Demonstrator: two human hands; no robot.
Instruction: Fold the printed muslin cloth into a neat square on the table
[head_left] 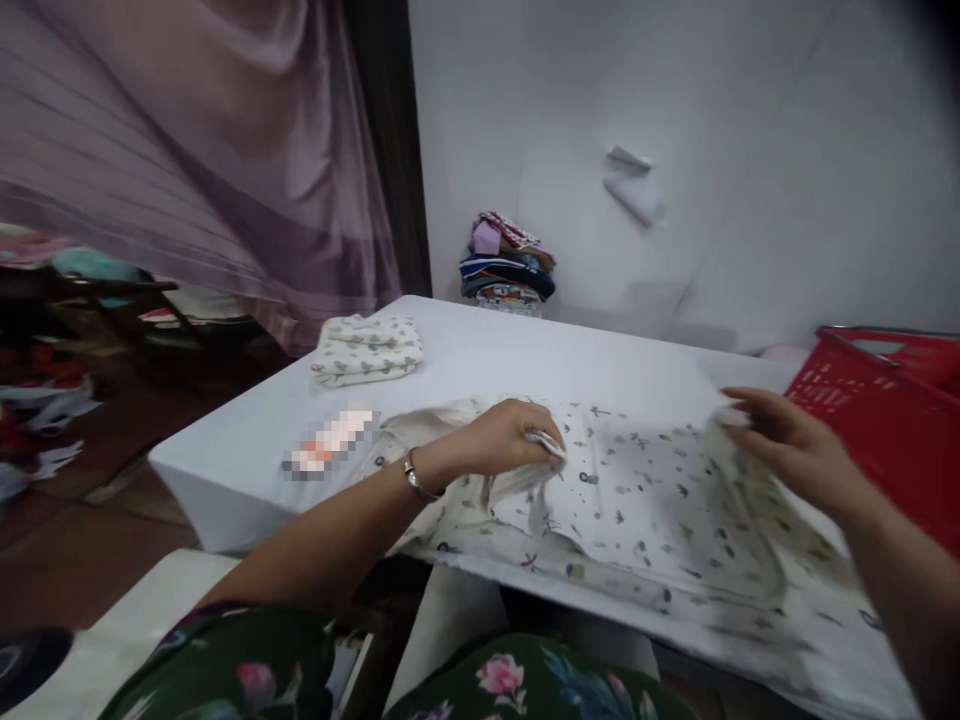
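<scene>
Head view. My left hand (pixel 510 440) pinches a fold near the middle of the printed garment (pixel 645 500), grip clenched on the cloth. My right hand (pixel 787 450) grasps its far right edge. The printed garment lies on the worktop (pixel 525 350), long axis left to right between both hands; a red basket (pixel 885 400) stands at right.

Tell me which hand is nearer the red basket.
Right. The right hand holds the printed garment just beside the red basket; the left hand grips it farther left.
</scene>
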